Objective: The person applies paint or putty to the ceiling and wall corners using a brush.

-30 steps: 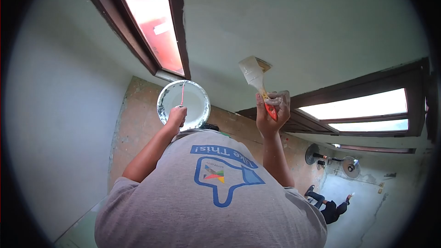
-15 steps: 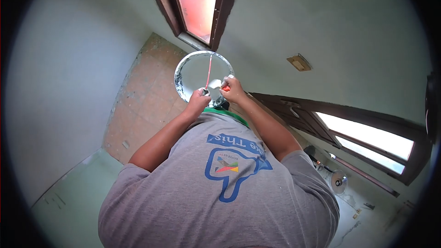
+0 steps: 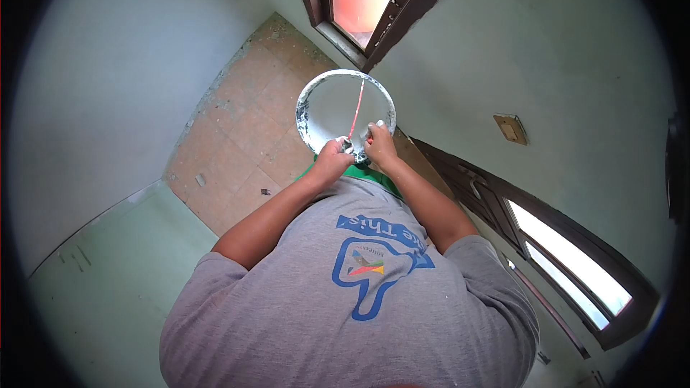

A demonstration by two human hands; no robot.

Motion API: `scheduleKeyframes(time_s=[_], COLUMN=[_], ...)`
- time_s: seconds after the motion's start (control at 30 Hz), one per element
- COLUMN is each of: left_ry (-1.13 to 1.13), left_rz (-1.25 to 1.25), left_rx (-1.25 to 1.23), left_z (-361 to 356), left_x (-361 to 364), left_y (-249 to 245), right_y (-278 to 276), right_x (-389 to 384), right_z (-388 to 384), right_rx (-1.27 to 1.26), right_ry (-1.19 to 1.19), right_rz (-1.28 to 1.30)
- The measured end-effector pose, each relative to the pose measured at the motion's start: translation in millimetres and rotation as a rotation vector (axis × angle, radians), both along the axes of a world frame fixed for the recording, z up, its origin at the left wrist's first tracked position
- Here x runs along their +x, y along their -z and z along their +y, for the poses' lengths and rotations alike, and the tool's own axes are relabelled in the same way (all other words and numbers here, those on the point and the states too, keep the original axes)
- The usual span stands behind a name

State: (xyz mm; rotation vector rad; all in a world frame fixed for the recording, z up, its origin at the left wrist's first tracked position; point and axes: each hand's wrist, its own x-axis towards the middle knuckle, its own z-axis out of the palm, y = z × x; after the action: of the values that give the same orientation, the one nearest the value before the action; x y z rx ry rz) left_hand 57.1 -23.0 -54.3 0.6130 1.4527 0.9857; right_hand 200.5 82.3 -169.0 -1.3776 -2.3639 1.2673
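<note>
A paint-smeared white bucket (image 3: 301, 116) is in front of my body. Over its near rim, my left hand (image 3: 335, 163) is closed around something dark and small. From there a thin red rod (image 3: 357, 111), whitish at its far end, runs across the mouth to the far rim. My right hand (image 3: 381, 145), with white smears on the fingers, is closed at the right near side of the rim. A bit of a red-orange handle (image 3: 369, 141) shows in its grip; the rest of that tool is hidden.
Brown floor tiles (image 3: 237, 126) with small debris lie to the left, beside a pale green surface (image 3: 108, 280). A dark-framed window (image 3: 359, 0) is ahead. On the right wall are a switch plate (image 3: 511, 128) and a brown door (image 3: 489, 201) with glass panes.
My view has turned, and the bucket and both hands appear further right. A white flat piece seen between the hands before is now mostly hidden. Both hands keep their grips.
</note>
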Motion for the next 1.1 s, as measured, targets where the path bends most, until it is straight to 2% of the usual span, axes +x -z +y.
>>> scheduleKeyframes(time_s=[0.07, 0.13, 0.17, 0.27, 0.3, 0.37, 0.47, 0.6, 0.67, 0.73, 0.77, 0.83, 0.97, 1.03, 1.1], left_ry=[-0.043, -0.074, -0.107, -0.111, -0.102, -0.124, -0.138, -0.122, -0.119, -0.091, -0.045, 0.009, 0.029, 0.029, 0.011], left_rz=[-0.030, -0.036, -0.046, -0.009, 0.005, -0.023, -0.112, -0.197, -0.313, -0.329, -0.355, -0.384, -0.388, -0.385, -0.375], left_rx=[-0.116, -0.137, -0.162, -0.127, -0.164, -0.162, -0.155, -0.163, -0.195, -0.197, -0.193, -0.183, -0.151, -0.138, -0.157], left_z=[3.6, 8.5, 13.0, 21.8, 22.8, 25.9, 33.5, 34.6, 36.4, 37.6, 38.3, 34.6, 37.5, 37.6, 36.5], left_x=[-0.5, 1.6, 2.2, 1.9, -0.8, -2.4, -8.1, -7.8, -8.6, -14.9, -19.4, -24.9, -29.7, -30.1, -28.7], left_y=[-10.0, -16.1, -20.6, -16.6, -13.1, -15.8, -25.0, -29.2, -30.1, -24.0, -18.2, -15.4, -20.2, -18.4, -17.0], right_y=[-10.6, -30.6, -43.7, -86.8, -103.2, -144.7, -224.8, -339.7, -393.9, -433.9, -451.1, -476.4, -493.7, -499.7, -510.6], right_x=[8.5, 22.7, 30.0, 57.0, 65.8, 82.6, 108.4, 125.7, 129.2, 131.1, 131.4, 131.0, 127.4, 121.1, 106.0], right_z=[0.9, 6.1, 8.9, 14.1, 15.3, 17.9, 18.6, 9.9, 4.5, 0.2, -3.6, -15.2, -32.7, -34.2, -33.3], right_rx=[0.012, 0.157, 0.178, 0.112, 0.147, -0.094, 0.010, 0.239, 0.600, 0.761, 0.776, 1.115, 1.253, 1.542, 1.641], right_ry=[0.007, -0.016, -0.006, 0.140, 0.155, 0.383, 0.446, 0.471, 0.403, 0.339, 0.347, 0.319, 0.399, 0.404, 0.384], right_rz=[0.046, 0.236, 0.241, 0.467, 0.472, 0.771, 0.918, 1.091, 1.073, 1.180, 1.181, 1.055, 0.879, 0.584, 0.605])
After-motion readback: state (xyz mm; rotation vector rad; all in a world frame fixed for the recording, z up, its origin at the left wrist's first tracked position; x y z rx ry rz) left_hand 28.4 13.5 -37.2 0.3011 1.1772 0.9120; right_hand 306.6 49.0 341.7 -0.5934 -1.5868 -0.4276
